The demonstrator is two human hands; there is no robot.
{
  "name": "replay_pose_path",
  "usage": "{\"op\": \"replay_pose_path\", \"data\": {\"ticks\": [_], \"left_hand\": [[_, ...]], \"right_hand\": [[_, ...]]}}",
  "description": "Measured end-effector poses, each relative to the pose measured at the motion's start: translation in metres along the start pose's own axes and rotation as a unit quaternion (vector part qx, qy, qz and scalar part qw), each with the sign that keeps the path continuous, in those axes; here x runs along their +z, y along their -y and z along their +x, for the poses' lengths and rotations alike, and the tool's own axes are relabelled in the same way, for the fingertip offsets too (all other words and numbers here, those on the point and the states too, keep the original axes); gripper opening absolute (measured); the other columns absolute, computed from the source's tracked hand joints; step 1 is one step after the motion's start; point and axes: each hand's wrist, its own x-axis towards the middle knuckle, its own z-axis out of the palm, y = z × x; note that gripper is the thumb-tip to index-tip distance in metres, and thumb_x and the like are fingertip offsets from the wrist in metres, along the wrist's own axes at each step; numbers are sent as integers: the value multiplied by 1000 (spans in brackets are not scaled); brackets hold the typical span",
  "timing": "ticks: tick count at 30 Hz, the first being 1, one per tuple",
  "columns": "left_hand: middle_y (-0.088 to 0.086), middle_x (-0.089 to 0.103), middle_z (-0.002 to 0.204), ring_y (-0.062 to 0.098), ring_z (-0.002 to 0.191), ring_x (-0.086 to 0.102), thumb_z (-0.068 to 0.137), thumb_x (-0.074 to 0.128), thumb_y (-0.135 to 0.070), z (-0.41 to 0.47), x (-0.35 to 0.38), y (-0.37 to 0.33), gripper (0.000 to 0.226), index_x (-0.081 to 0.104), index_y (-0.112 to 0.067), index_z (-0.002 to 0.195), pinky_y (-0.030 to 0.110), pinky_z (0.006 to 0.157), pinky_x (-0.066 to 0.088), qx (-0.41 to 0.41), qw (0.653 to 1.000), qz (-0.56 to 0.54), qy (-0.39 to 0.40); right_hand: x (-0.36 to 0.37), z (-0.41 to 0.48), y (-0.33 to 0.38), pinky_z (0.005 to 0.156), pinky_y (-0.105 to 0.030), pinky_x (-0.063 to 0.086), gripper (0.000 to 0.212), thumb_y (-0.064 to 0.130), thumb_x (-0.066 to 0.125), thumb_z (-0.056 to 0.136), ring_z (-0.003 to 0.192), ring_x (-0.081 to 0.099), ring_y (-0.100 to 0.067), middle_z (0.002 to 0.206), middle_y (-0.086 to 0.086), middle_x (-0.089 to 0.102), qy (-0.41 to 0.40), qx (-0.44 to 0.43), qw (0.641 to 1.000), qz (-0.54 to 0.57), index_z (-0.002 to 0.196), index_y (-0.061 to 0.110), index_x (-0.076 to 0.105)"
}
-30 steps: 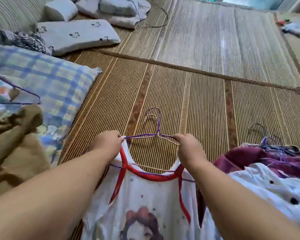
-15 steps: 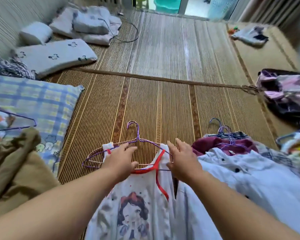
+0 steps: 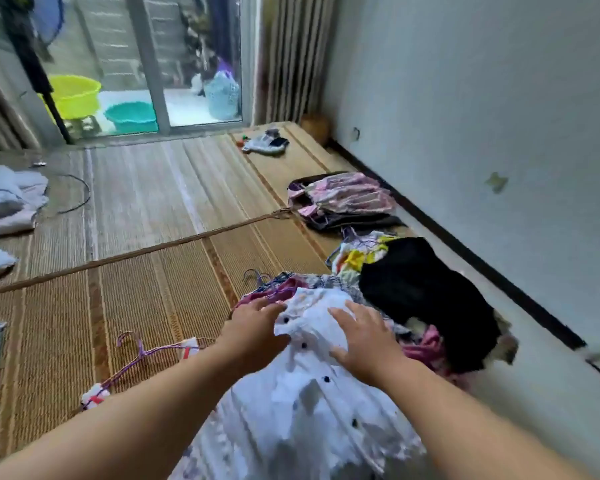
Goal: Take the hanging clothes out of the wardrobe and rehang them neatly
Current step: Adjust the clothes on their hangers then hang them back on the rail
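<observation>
Your left hand [image 3: 257, 327] and right hand [image 3: 364, 341] rest palms down, fingers loosely spread, on the collar end of the white shirt [image 3: 309, 410]. The shirt lies on top of a heap of clothes on the woven mat [image 3: 136, 299], just beside a black garment [image 3: 423, 292]. A purple hanger [image 3: 142, 355] lies left of it.

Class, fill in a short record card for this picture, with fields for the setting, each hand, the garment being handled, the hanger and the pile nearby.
setting: woven mat on the floor, beside a wall
left hand: open, fingers spread, touching the collar end of the white shirt
right hand: open, resting flat on the white shirt
white shirt: dark buttons, lying on top of a heap of clothes
purple hanger: lying on the mat, left of both hands, untouched
black garment: on the heap, right of the hands
</observation>
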Motion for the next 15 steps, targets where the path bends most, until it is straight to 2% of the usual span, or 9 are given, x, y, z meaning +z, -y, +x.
{"op": "replay_pose_path", "data": {"ticks": [4,7,11,15], "left_hand": [[-1,23,156,29,139,25,86,56,-52,19,1,-95,64,30,-41,143,48,110,31,76,994,76,12],[0,20,157,29,141,20,88,53,-50,39,11,-172,63,27,-41,145,52,111,28,116,987,112,9],[-2,20,157,25,142,20,88,53,-45,69,60,-283,64,28,-38,146,47,111,30,125,987,98,17],[-6,19,158,22,143,20,87,52,-45,97,112,-391,67,25,-34,148,49,112,28,128,989,73,27]], "right_hand": [[-26,-37,-86,114,-44,19,71,47,54,86,143,10,-27,156,-2,13,-27,74,996,36,147,35,20],[-40,-58,-157,114,-43,20,70,47,53,86,143,11,-27,157,-2,14,-50,105,991,69,148,36,21],[-54,-85,-268,113,-43,22,69,47,55,86,142,14,-25,156,-1,18,-67,112,987,93,147,37,22],[-78,-107,-367,114,-42,20,70,46,53,88,143,13,-24,156,-1,17,-51,95,992,64,148,37,19]]}}
